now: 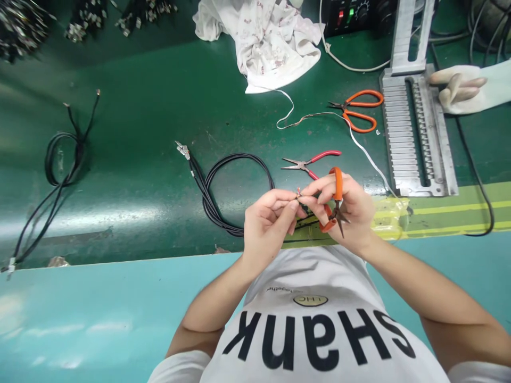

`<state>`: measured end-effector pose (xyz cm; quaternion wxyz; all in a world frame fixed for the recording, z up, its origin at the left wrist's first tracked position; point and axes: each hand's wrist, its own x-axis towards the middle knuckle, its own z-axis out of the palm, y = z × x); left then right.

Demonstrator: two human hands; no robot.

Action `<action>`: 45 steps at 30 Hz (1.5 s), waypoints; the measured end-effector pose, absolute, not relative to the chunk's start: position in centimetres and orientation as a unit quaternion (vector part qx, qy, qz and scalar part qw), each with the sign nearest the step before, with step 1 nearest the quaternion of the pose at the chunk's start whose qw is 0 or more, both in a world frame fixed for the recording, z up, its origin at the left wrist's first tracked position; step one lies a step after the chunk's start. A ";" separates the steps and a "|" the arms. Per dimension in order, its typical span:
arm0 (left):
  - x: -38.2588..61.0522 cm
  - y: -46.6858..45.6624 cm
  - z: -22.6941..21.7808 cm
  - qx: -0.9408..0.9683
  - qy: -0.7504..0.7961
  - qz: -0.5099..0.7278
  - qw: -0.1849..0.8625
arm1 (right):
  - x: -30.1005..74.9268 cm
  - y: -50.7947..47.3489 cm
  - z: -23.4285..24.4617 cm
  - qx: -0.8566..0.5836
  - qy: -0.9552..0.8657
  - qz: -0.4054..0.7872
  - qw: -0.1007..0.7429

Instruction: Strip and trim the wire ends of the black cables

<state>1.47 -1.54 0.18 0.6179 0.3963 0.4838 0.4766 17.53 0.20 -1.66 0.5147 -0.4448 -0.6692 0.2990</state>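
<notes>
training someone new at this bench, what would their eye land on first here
Probably the white shirt boldly lettered in black, at the bottom of the picture. Just above it, the left hand and right hand pinch a small wire end, with orange-handled scissors held in the right one. Farther up, a crumpled white cloth stands out against the green table.

Green table (159, 111), moderately lit — pale glare (115, 208) toward its near edge, at left; dim shadow (107, 49) toward its far-left corner.
</notes>
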 end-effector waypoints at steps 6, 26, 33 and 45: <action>1.3 -1.7 0.0 0.410 0.492 0.460 0.615 | 17.5 0.3 -1.8 -0.448 -0.666 0.306 0.512; 0.5 -0.9 -0.6 0.364 0.470 0.437 0.675 | 18.5 -0.7 -2.7 -0.415 -0.788 0.191 0.412; -0.1 -1.2 0.1 0.380 0.427 0.429 0.700 | 21.0 0.7 -0.7 -0.497 -0.809 0.158 0.271; -0.4 -1.5 0.0 0.385 0.421 0.427 0.701 | 21.1 1.1 -0.6 -0.486 -0.861 0.015 0.150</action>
